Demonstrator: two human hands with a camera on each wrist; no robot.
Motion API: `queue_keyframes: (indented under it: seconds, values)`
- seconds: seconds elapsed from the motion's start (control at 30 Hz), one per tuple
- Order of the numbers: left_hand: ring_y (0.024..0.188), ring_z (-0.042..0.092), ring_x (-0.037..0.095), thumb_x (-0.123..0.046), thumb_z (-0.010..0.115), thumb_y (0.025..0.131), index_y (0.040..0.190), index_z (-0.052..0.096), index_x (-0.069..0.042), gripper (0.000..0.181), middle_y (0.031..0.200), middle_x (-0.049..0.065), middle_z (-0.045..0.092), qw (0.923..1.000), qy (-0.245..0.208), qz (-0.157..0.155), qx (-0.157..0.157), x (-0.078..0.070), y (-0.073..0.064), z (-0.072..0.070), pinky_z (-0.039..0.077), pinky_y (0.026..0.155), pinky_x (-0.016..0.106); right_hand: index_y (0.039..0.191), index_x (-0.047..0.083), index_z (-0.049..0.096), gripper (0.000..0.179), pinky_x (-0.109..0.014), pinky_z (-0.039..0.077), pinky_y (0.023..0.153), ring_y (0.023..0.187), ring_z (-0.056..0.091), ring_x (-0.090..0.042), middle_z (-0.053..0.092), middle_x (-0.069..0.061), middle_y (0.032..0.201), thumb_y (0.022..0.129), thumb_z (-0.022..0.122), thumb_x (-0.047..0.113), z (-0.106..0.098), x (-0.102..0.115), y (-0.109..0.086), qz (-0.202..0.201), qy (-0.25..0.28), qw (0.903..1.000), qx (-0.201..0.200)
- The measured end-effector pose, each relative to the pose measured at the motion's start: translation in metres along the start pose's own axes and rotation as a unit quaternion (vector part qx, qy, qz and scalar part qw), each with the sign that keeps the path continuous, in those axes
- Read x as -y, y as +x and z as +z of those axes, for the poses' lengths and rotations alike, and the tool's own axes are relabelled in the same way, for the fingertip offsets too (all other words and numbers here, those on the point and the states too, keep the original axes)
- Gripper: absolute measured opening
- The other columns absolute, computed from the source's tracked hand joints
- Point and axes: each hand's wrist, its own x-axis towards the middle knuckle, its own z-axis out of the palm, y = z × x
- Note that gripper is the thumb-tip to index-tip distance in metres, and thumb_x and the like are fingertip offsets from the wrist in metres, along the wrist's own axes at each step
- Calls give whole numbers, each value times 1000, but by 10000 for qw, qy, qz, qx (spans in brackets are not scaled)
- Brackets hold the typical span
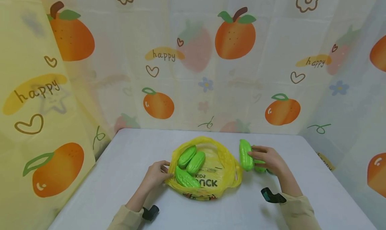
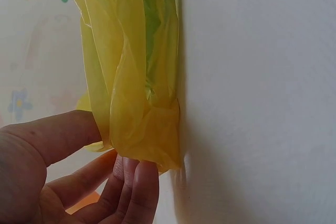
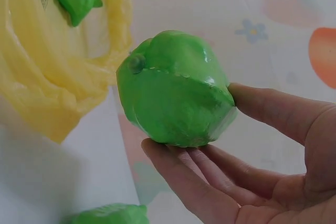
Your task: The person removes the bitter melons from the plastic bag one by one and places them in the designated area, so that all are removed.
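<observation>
A yellow plastic bag [image 1: 227, 156] lies with its mouth spread wide, and several ridged green toy vegetables [image 1: 196, 162], long like cucumbers, sit inside on its left. My left hand [image 1: 156, 174] pinches the bag's left edge; in the left wrist view the thumb and fingers come round the yellow film [image 2: 126, 87]. Just right of the bag, my right hand [image 1: 271, 158] holds another such green toy vegetable [image 1: 245, 156] between thumb and fingers. Its blunt end faces the right wrist view, where the toy [image 3: 176, 90] is raised off the table.
Beneath my right hand, more green [image 1: 260, 167] shows on the white table [image 1: 226, 213], partly hidden by the fingers; the right wrist view has a green toy [image 3: 110, 215] low at its edge. Fruit-printed curtains [image 1: 193, 89] hang behind the table and at both sides.
</observation>
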Motion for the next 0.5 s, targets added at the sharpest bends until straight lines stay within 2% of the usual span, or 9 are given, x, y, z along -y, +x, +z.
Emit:
queue_keyframes:
  seconds: [0.2,0.5]
  values:
    - [65,56,16,-10,78,73,114,64,-1,44,82,7,63,10000,24,-25,13,1,1,0,48,54,28,141,-8,34,69,-40,51,91,110,57,-22,37,-30,142,92,62,31,-9,-3,-3,-46,-25,10000,-29]
    - [64,56,16,-10,78,73,114,64,-1,44,81,6,63,10000,16,-10,29,2,3,1,48,54,28,143,-8,30,71,-40,50,93,117,52,-28,33,-31,144,93,60,33,-23,-7,-7,52,-98,9999,-57]
